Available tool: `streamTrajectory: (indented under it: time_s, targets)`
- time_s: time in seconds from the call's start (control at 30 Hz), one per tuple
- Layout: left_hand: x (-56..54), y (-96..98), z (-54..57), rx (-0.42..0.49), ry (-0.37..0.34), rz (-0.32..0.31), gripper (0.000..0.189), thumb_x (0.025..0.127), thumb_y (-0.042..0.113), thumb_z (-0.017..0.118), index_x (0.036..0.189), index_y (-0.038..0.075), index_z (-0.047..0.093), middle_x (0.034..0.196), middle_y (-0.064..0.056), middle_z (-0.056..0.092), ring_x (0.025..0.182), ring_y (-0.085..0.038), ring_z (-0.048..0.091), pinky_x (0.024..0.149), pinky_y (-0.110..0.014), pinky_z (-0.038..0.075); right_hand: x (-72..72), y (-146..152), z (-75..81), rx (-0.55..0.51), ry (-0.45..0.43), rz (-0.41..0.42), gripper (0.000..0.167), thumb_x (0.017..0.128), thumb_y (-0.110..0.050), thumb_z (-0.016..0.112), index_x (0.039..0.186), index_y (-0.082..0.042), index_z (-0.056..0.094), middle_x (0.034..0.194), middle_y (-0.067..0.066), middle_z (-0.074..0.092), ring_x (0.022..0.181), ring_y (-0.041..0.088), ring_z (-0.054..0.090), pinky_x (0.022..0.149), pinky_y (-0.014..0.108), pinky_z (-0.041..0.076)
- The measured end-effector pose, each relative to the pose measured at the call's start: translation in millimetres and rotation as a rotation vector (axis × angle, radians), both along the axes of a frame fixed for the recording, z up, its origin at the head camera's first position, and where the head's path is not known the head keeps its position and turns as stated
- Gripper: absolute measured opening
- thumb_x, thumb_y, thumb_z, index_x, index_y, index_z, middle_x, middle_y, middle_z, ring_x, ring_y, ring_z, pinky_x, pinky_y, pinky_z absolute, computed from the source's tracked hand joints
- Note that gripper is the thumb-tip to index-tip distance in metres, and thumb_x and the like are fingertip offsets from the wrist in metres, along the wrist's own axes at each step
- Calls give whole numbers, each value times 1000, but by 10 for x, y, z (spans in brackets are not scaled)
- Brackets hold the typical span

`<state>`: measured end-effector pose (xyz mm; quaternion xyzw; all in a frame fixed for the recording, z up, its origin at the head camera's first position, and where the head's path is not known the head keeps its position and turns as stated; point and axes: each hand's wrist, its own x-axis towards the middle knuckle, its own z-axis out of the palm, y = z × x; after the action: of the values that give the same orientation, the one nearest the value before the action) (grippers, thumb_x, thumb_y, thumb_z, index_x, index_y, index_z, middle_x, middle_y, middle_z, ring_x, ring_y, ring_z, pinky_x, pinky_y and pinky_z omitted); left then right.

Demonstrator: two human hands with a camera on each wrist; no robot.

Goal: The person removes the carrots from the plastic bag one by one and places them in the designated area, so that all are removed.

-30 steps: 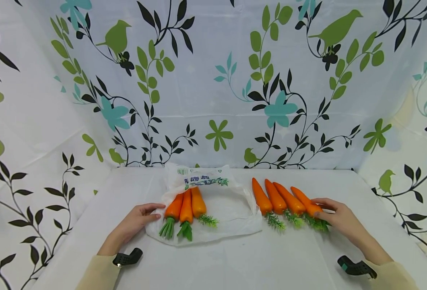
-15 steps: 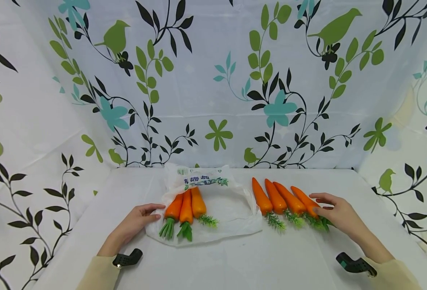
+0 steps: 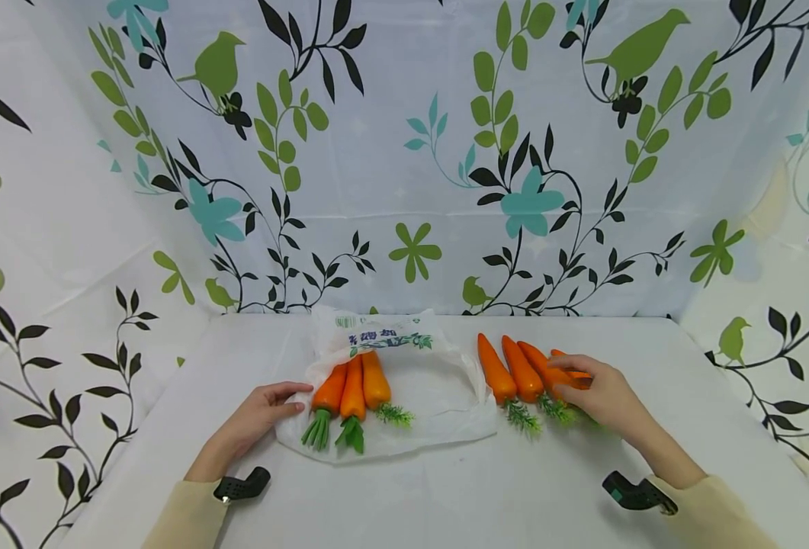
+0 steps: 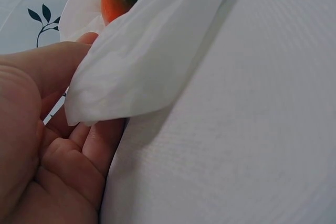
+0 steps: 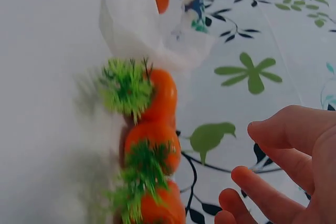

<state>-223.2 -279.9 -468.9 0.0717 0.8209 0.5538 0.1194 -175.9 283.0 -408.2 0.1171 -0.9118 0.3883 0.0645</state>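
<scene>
In the head view my left hand (image 3: 256, 419) is at the left edge of a white plastic bag (image 3: 438, 393). The left wrist view has the bag's thin edge (image 4: 136, 66) between thumb and fingers. Three orange carrots (image 3: 353, 389) with green tops lie in the bag's mouth. My right hand (image 3: 606, 396) is over the right end of a row of several carrots (image 3: 522, 374), partly hiding the rightmost carrot (image 3: 578, 375). Its fingers look parted and hold nothing in the right wrist view, to the side of the leafy carrot ends (image 5: 163, 95).
A white table (image 3: 431, 503) carries everything. Behind it and at both sides hangs a white cloth (image 3: 377, 191) printed with leaves and birds. The carrot row sits just beyond the bag's right edge.
My right hand has left the rightmost carrot's leafy end and moved left over the row. My left hand, the bag and the carrots have stayed put.
</scene>
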Motion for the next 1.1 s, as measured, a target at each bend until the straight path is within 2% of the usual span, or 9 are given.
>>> streamTrajectory:
  time_s: [0.07, 0.13, 0.2, 0.23, 0.33, 0.4, 0.5, 0.77, 1.1]
  targets:
    - [-1, -1, -1, 3, -3, 3, 37, 94, 17, 69, 129, 6, 65, 145, -17, 50, 140, -36, 33, 116, -58, 17, -12, -92, -23, -1, 7, 17, 32, 91, -13, 71, 122, -7, 68, 136, 22, 57, 125, 45, 50, 97, 60, 45]
    - [1, -1, 0, 6, -7, 10, 36, 94, 16, 69, 129, 6, 66, 144, -16, 51, 140, -35, 34, 116, -58, 18, -25, -192, -44, -21, 9, 46, 32, 90, -12, 73, 121, -6, 69, 133, 22, 59, 121, 43, 53, 95, 58, 47]
    - [5, 1, 4, 2, 4, -2, 37, 94, 15, 68, 130, 5, 65, 143, -16, 52, 138, -34, 36, 116, -56, 21, -42, -289, -63, -24, 15, 65, 32, 88, -12, 74, 120, -7, 70, 127, 18, 63, 112, 39, 58, 89, 50, 53]
    - [8, 2, 6, 0, 11, -6, 37, 94, 15, 68, 130, 5, 65, 142, -15, 53, 137, -34, 38, 116, -55, 23, -53, -335, -73, -25, 15, 74, 32, 88, -12, 74, 119, -8, 70, 121, 16, 65, 102, 36, 61, 82, 45, 55]
    - [14, 6, 12, -12, 35, -17, 37, 94, 16, 68, 130, 5, 65, 140, -14, 55, 133, -31, 42, 112, -44, 33, -77, -472, -91, -37, 16, 101, 31, 87, -11, 76, 117, -9, 71, 113, 9, 68, 93, 29, 61, 76, 36, 55]
    - [18, 6, 15, -17, 45, -23, 38, 95, 17, 68, 130, 5, 65, 140, -14, 56, 132, -30, 43, 108, -34, 37, -88, -563, -101, -44, 16, 123, 31, 86, -11, 76, 117, -9, 71, 111, 8, 69, 93, 28, 62, 76, 36, 55]
    - [20, 5, 12, -22, 46, -21, 37, 94, 18, 69, 129, 5, 65, 139, -13, 56, 130, -28, 44, 102, -24, 38, -102, -702, -111, -67, -1, 162, 30, 87, -11, 75, 117, -8, 71, 115, 10, 68, 103, 29, 63, 85, 42, 56]
    - [12, -4, 5, -29, 52, -25, 37, 94, 18, 69, 129, 5, 65, 139, -13, 57, 130, -28, 44, 106, -31, 37, -201, -1019, -163, -112, -38, 242, 29, 89, -8, 71, 118, -7, 71, 114, 13, 69, 102, 30, 63, 87, 43, 55]
    - [7, 0, 1, -26, 33, -15, 37, 94, 18, 69, 129, 6, 66, 139, -12, 57, 129, -26, 45, 104, -27, 38, -344, -1402, -185, -157, -89, 332, 29, 92, -7, 69, 120, -5, 69, 120, 13, 67, 109, 32, 63, 91, 41, 54]
